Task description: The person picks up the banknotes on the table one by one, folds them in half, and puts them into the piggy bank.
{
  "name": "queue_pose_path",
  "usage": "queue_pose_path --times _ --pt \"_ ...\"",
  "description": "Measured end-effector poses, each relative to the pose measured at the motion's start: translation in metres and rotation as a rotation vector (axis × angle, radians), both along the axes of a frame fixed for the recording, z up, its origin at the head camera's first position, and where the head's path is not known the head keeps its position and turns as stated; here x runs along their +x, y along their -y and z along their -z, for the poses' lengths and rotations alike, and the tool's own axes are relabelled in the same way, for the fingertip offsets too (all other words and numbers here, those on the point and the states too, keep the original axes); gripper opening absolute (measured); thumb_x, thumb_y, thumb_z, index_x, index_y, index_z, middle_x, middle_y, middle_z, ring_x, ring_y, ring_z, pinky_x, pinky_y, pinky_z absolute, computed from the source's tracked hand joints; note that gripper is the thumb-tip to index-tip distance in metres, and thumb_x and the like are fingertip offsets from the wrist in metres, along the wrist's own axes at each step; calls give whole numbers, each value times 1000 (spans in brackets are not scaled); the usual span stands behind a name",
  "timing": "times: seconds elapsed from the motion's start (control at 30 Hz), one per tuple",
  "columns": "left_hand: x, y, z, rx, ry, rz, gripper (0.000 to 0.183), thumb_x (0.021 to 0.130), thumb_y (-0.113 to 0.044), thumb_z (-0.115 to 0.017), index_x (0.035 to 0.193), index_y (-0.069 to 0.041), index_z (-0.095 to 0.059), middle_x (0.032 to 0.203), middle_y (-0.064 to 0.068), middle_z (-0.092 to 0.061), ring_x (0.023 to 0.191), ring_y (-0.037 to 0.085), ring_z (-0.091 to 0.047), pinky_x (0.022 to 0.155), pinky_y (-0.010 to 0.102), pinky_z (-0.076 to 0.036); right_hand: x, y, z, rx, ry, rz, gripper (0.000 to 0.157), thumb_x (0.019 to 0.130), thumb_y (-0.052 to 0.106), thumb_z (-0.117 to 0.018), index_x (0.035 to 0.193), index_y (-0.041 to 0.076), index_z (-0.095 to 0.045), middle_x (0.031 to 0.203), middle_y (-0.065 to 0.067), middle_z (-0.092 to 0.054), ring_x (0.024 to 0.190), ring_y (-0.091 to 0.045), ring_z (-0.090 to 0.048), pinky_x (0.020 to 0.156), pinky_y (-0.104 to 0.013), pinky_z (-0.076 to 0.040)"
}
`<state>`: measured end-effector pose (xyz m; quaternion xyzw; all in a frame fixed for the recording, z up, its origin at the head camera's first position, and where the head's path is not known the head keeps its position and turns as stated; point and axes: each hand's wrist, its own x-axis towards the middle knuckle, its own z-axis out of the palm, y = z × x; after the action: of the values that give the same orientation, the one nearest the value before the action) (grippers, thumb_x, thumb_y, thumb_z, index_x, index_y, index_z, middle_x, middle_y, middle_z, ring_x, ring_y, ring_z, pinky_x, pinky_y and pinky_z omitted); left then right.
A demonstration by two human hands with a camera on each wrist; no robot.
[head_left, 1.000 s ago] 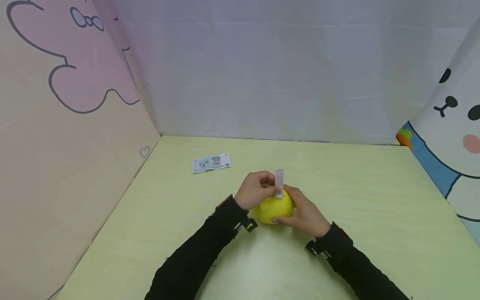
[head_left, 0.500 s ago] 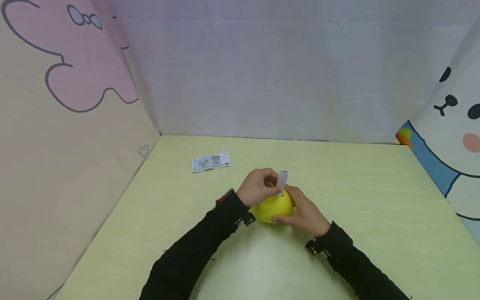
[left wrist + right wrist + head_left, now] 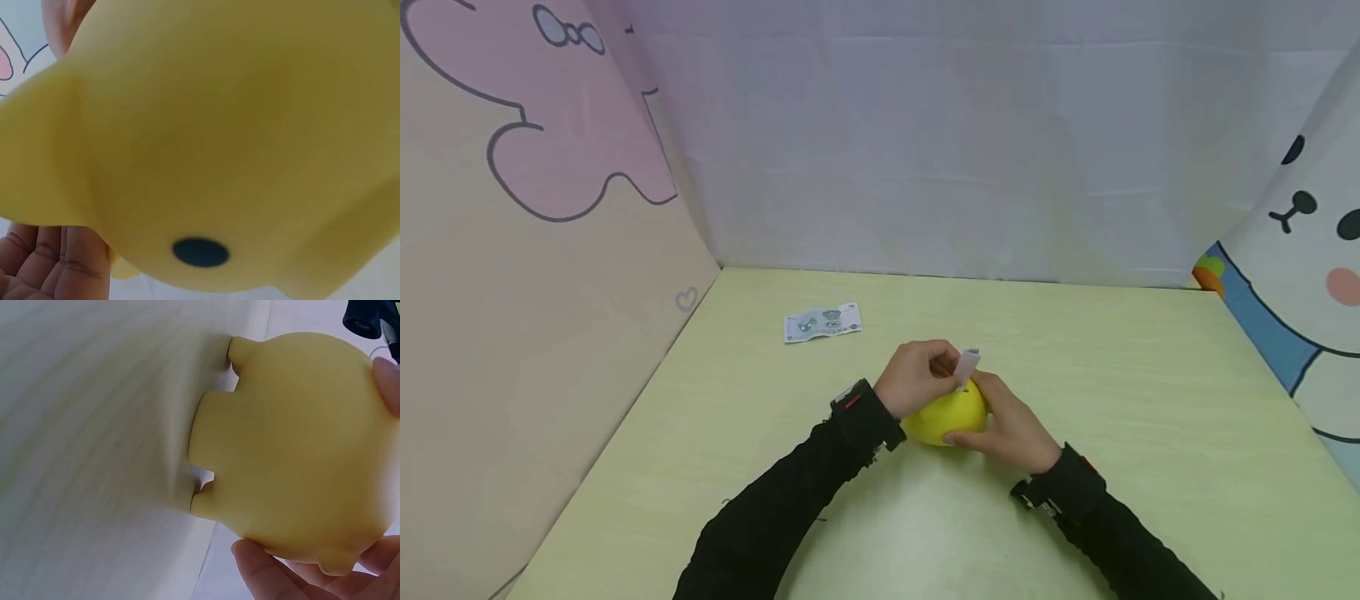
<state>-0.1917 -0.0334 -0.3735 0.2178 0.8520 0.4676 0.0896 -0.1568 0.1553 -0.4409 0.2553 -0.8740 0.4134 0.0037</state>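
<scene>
A yellow piggy bank (image 3: 943, 421) stands on the table, its feet on the surface in the right wrist view. My right hand (image 3: 1017, 429) grips its right side, thumb in front and fingers behind. Over the top, my left hand (image 3: 917, 379) pinches a folded strip of paper (image 3: 968, 364), likely a banknote, whose lower end meets the top of the bank at a small dark slot. The strip leans to the right. Up close in the left wrist view, the bank's rounded body (image 3: 237, 137) fills the frame, with one dark oval eye (image 3: 201, 252) and an ear showing.
A flat banknote (image 3: 823, 322) lies farther back on the pale yellow-green table (image 3: 1120, 375), left of the hands. White cloth (image 3: 925, 150) hangs behind the table, and printed cartoon panels stand at the left and right sides.
The folded strip has tilted to the right and its top end is slightly lower. My left wrist has turned a little; the right hand keeps its grip on the bank.
</scene>
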Motion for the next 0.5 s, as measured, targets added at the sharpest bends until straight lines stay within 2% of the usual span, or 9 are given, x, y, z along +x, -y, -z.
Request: queue_pose_path --times 0.2,0.5 --pt "3 0 0 -41 -63 20 8 89 -9 -71 97 -7 -70 91 5 -71 80 12 -62 77 19 -52 0 0 0 -12 -10 -7 89 76 37 -84 147 13 -37 140 -9 -48 113 -21 -51 90 -34 -51" --pt "7 -1 -2 -126 -133 5 6 90 -14 -71 92 -8 -72 84 2 -71 76 10 -61 72 17 -50 1 0 0 -9 -6 2 87 76 39 -84 145 14 -38 136 -9 -49 109 -19 -51 89 -32 -50"
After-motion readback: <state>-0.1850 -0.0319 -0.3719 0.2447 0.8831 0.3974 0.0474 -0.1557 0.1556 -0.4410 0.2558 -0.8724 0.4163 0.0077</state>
